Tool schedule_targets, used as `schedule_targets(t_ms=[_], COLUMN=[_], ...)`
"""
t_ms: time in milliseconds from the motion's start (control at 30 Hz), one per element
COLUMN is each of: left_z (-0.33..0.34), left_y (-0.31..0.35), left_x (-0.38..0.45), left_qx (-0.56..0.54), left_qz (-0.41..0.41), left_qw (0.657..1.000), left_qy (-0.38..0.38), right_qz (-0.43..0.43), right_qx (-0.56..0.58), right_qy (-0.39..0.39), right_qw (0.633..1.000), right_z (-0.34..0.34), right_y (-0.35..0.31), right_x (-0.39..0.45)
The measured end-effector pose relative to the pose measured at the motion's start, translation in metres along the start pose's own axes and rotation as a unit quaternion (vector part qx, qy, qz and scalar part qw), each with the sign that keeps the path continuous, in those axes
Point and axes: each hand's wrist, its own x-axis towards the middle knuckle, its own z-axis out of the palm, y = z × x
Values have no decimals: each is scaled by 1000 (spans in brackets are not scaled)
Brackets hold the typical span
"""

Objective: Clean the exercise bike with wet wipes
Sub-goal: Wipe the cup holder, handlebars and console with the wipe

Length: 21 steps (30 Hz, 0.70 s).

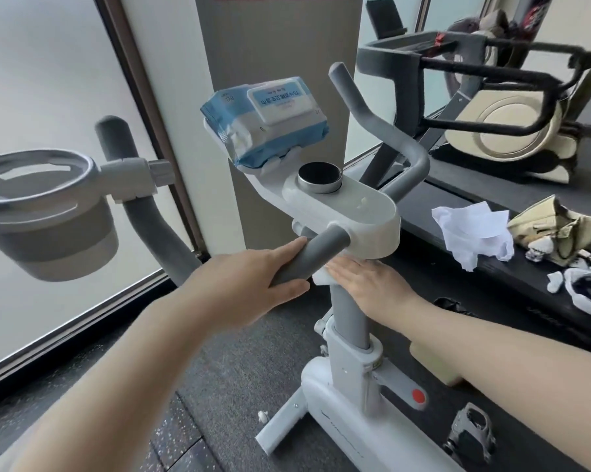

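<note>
The white and grey exercise bike (341,206) stands in front of me. A blue pack of wet wipes (267,120) lies on its console holder, above the round knob (319,177). My left hand (253,277) grips the near grey handlebar (307,255). With flat, straight fingers, my right hand (365,282) presses a white wet wipe (323,277) against the top of the grey stem, just under the white console. Most of the wipe is hidden under that hand.
A grey cup holder (45,212) juts out on the left handlebar. A treadmill deck (491,267) on the right carries used white wipes (471,229), a beige bag (559,229) and scraps. Frosted windows stand on the left. A bike pedal (471,430) sits low right.
</note>
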Motion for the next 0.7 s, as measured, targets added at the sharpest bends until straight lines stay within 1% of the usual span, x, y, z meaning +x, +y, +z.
schedule_targets(t_ms=[33, 67, 133, 200, 233, 267, 300, 333, 367, 400, 433, 500, 533, 567, 633, 667, 700], left_z=[2, 5, 12, 15, 14, 13, 13, 13, 14, 14, 15, 16, 16, 17, 18, 18, 18], left_y=[1, 2, 4, 3, 2, 1, 2, 2, 2, 3, 3, 3, 4, 4, 3, 3, 4], left_x=[0, 1, 0, 1, 2, 2, 2, 2, 1, 1, 1, 1, 1, 2, 3, 3, 2], left_qx=[17, 38, 69, 76, 76, 77, 75, 71, 67, 66, 67, 74, 75, 74, 72, 71, 72], left_qz=[1, 5, 12, 18, 19, 20, 22, 23, 22, 20, 21, 22, 21, 21, 22, 22, 21], left_qw=[1000, 999, 995, 994, 994, 994, 994, 994, 995, 994, 994, 993, 993, 993, 993, 992, 992], left_qy=[16, 38, 73, 81, 78, 73, 73, 75, 77, 79, 81, 87, 91, 94, 96, 98, 100], right_qz=[10, -15, -84, -84, -90, -75, -52, -12, 43, 87, 111, 141, 173, 220, 328, 377, 410], right_qx=[17, 1, 6, 29, 55, 104, 136, 176, 234, 293, 325, 345, 341, 339, 353, 356, 358], right_qy=[-3, -18, -91, -90, -92, -97, -78, -32, 18, 62, 111, 202, 233, 251, 269, 265, 250], right_qw=[1000, 1000, 992, 992, 990, 987, 986, 984, 971, 950, 933, 906, 894, 880, 834, 813, 801], right_z=[-4, -5, -12, -12, -15, -20, -28, -41, -56, -72, -91, -125, -136, -143, -149, -149, -148], right_y=[-5, -13, -23, -18, -12, -3, 3, 6, 10, 12, 15, 25, 33, 44, 68, 81, 92], right_x=[4, 5, -5, -9, -9, -10, -12, -19, -24, -31, -38, -52, -56, -56, -46, -36, -25])
